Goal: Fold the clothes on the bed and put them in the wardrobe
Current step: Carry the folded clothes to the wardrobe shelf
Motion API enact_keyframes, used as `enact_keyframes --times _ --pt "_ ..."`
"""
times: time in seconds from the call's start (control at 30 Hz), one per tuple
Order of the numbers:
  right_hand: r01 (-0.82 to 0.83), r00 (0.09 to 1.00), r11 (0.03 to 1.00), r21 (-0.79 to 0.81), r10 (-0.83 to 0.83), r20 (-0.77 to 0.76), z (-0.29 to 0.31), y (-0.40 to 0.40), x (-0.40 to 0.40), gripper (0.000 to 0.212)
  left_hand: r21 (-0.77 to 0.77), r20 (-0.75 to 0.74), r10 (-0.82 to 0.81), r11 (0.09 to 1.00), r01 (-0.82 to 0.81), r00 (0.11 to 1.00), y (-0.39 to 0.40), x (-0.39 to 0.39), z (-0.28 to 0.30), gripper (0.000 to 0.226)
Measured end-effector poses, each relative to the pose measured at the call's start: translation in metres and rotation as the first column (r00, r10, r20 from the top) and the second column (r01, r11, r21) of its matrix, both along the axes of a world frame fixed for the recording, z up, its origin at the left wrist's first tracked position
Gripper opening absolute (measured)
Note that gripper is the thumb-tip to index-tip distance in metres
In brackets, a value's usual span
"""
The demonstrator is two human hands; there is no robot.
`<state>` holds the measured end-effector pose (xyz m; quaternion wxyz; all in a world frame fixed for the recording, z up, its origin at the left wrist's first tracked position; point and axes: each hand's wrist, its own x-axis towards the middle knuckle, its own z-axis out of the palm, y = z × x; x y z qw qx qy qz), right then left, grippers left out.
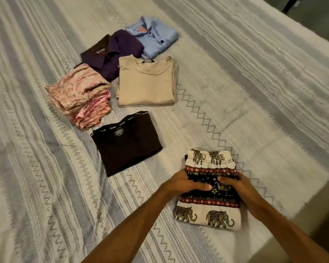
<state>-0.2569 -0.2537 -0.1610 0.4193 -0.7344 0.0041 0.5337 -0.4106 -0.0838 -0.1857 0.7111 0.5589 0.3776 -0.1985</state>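
You are reaching both forearms out over the bed (pixel 254 76), and both hands are clamping the folded elephant-print garment (pixel 209 204) from opposite sides. Your left hand (pixel 186 182) is curling over its left edge, thumb lying across the dark middle band; your right hand (pixel 235 184) is doing the same on the right edge, thumb pointing inward. Each grip is closed on that cloth, the two thumbs nearly meeting.

The bed is wearing a cream and grey striped cover with zigzag stitching. Past the far right corner of the bed a dark floor and a piece of dark furniture are showing, too dim to make out.

The elephant-print garment is lying near the bed's near right edge, cream with dark elephants and a black and red patterned band. Beyond it, a black t-shirt (pixel 126 144) is lying folded, then a beige top (pixel 147 81), a pink patterned pile (pixel 80 95), a purple shirt (pixel 112 54) and a light blue shirt (pixel 154 37) farthest off.
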Motion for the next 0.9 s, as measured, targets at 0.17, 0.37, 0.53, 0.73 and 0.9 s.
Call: enact_keyframes --times 0.17,0.37,0.53,0.73,0.9 --pt "0.011 0.998 0.995 0.094 -0.017 0.06 0.02 -0.038 0.012 0.06 0.071 0.037 -0.016 0.997 0.014 0.999 -0.032 0.021 0.02 0.068" --pt "0.23 0.925 0.95 0.213 -0.281 0.257 0.118 -0.155 0.082 0.046 0.235 0.209 -0.284 0.943 0.234 0.936 -0.117 0.142 0.13 0.046" --pt "0.398 0.76 0.879 0.265 -0.477 0.442 0.222 -0.335 0.133 0.053 0.347 0.325 -0.555 0.823 0.449 0.766 -0.27 0.267 0.233 0.035" --pt "0.76 0.516 0.605 0.239 -0.784 0.345 0.253 -0.563 0.127 0.037 0.494 0.273 -0.842 0.538 0.683 0.465 -0.508 0.365 0.284 0.031" --pt "0.969 0.201 0.217 0.119 -0.971 0.131 0.164 -0.686 0.075 0.041 0.548 0.047 -0.996 0.086 0.832 0.072 -0.694 0.387 0.217 0.043"
